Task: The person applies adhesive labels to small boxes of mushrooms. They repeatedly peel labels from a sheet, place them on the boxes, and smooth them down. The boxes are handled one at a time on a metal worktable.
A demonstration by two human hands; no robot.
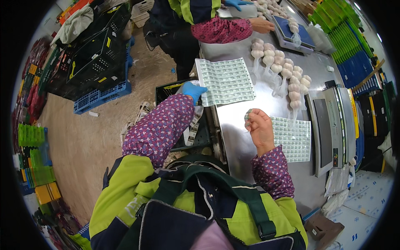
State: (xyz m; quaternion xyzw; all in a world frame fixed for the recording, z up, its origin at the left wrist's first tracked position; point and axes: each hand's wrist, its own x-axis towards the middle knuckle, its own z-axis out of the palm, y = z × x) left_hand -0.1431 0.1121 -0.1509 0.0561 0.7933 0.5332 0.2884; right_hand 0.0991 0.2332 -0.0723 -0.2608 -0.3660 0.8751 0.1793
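Observation:
My left hand point(193, 91), in a blue glove, grips the left edge of a sheet of small green-and-white stickers point(229, 82). The sheet is raised over the table's near-left edge and slightly wavy. Bare and curled, my right hand point(260, 126) has small green-and-white stickers point(248, 118) at its fingertips; whether they are pinched or just clinging is hard to tell. Under and beside that wrist, a second sticker sheet point(292, 140) lies flat on the steel table point(239, 156). Beyond my right hand, several netted strings of garlic bulbs point(286, 71) lie in a row, one net tail overlapping the flat sheet.
A heat-sealing machine point(328, 131) stands at the right. At the far side, a co-worker's bare hand point(262, 25) is beside a scale point(289, 31) bearing netted garlic point(293, 26). A black crate point(200, 134) with discarded strips sits below the table's left edge. Black crates point(90, 59) rest on a blue pallet point(103, 98).

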